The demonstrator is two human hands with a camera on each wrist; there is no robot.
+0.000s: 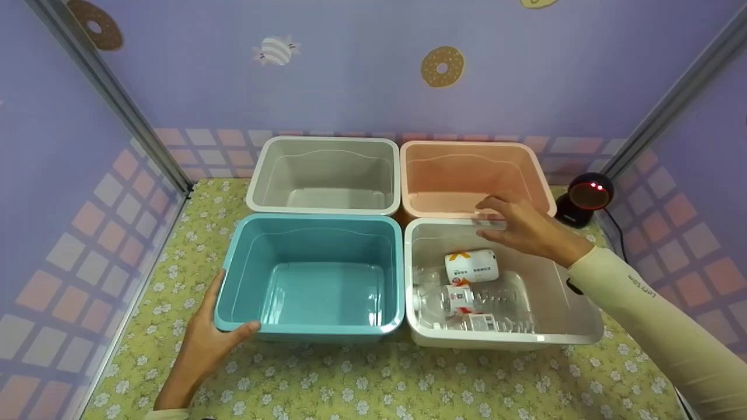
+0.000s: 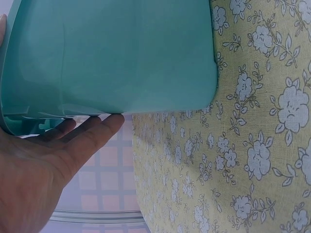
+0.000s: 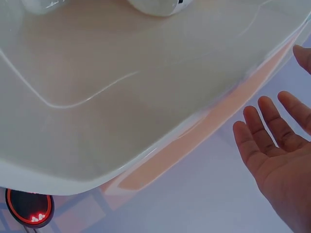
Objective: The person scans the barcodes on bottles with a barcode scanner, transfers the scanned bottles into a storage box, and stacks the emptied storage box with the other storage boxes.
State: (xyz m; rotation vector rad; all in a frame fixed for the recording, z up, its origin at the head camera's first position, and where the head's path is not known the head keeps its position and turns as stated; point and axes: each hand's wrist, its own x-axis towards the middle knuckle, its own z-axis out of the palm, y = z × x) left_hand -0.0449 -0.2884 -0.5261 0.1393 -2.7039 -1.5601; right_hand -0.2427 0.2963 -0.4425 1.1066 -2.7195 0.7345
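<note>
My left hand [image 1: 204, 335] rests against the near left corner of a blue plastic bin [image 1: 309, 333]. Its thumb lies at the front rim, and in the left wrist view the fairly straight fingers [image 2: 92, 133] touch the bin's outer side wall. Over the back edge of a white bin [image 1: 583, 309] hovers my right hand [image 1: 519, 224], fingers spread and slightly bent, with nothing in them. Inside that bin lie a white can [image 1: 472, 266] with orange marks and two clear plastic bottles, one [image 1: 496, 297] behind the other [image 1: 508, 324].
Behind stand a grey-white bin [image 1: 274, 169] and a peach bin [image 1: 467, 160], rims close to the front pair. At the right back corner sits a small black device [image 1: 583, 198] with red lights and a cord. Patterned walls enclose the floral-covered table [image 1: 350, 385].
</note>
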